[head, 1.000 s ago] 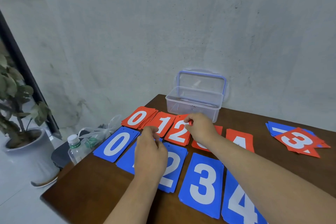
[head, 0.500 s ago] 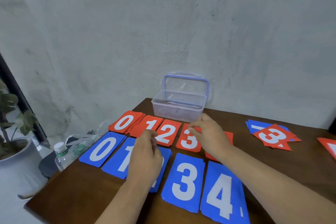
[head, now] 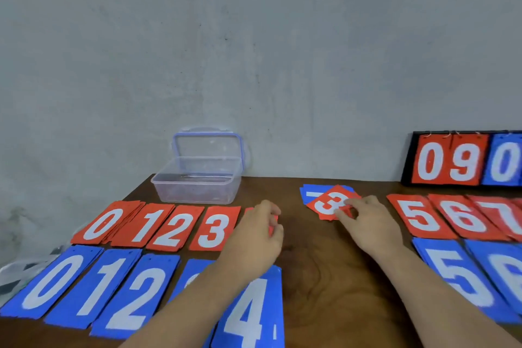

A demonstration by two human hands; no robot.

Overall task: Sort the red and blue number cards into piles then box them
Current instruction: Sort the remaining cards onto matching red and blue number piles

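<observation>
Red piles 0 [head: 104,224], 1 [head: 147,226], 2 [head: 175,229] and 3 [head: 214,230] lie in a row, with blue piles 0 [head: 53,282], 1 [head: 101,288], 2 [head: 138,297] and 4 [head: 251,313] in front. My left hand [head: 254,237] hovers loosely curled over the red 4 pile, holding nothing. My right hand [head: 367,223] pinches the red 3 card [head: 324,203] on top of a small mixed pile, with a blue 7 card [head: 310,193] beneath. The clear plastic box [head: 197,181] stands open at the back.
Red piles 5 [head: 421,217], 6 [head: 466,219], 7 [head: 505,217] and blue piles 5 [head: 463,280], 6 [head: 508,271] lie at the right. A black scoreboard [head: 463,161] leans on the wall. Bare wooden table [head: 324,277] shows between my arms.
The view has swung right. My right hand left the red 3 pile and reached the mixed pile, taking the red 3 card. My left hand shifted right, over the red 4 pile.
</observation>
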